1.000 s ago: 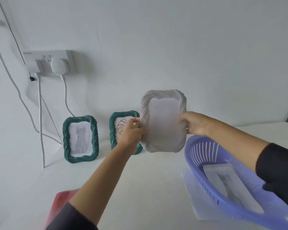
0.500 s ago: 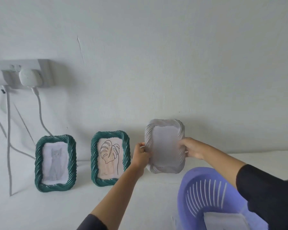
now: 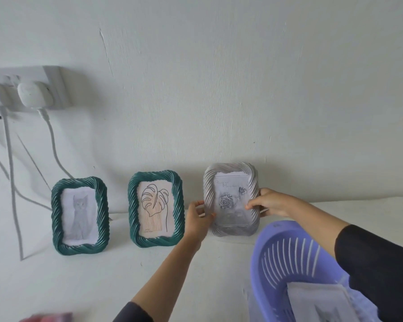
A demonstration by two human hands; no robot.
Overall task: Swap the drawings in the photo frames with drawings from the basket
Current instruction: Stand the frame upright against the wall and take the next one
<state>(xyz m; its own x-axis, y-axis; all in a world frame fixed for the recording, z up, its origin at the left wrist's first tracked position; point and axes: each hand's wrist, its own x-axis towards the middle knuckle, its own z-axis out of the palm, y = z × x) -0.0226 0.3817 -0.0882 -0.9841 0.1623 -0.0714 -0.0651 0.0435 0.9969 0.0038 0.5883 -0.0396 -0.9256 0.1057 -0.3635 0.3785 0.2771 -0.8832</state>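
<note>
While the left hand (image 3: 197, 217) and right hand (image 3: 269, 203) each pinch a side of the rope-twisted, round-cornered silver frame (image 3: 230, 228), it is upright at the back of the white table (image 3: 79, 287), lower than before, beside the matching green frame (image 3: 132, 205), its rose drawing (image 3: 228, 201) newly visible, behind the slotted lilac basket (image 3: 261, 263).

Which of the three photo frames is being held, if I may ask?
The silver frame, rightmost; left hand and right hand grip its sides. The cat frame and leaf frame stand unheld.

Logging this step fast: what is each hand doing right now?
Left hand: grips the silver frame, left edge.
Right hand: grips its right edge.
</note>
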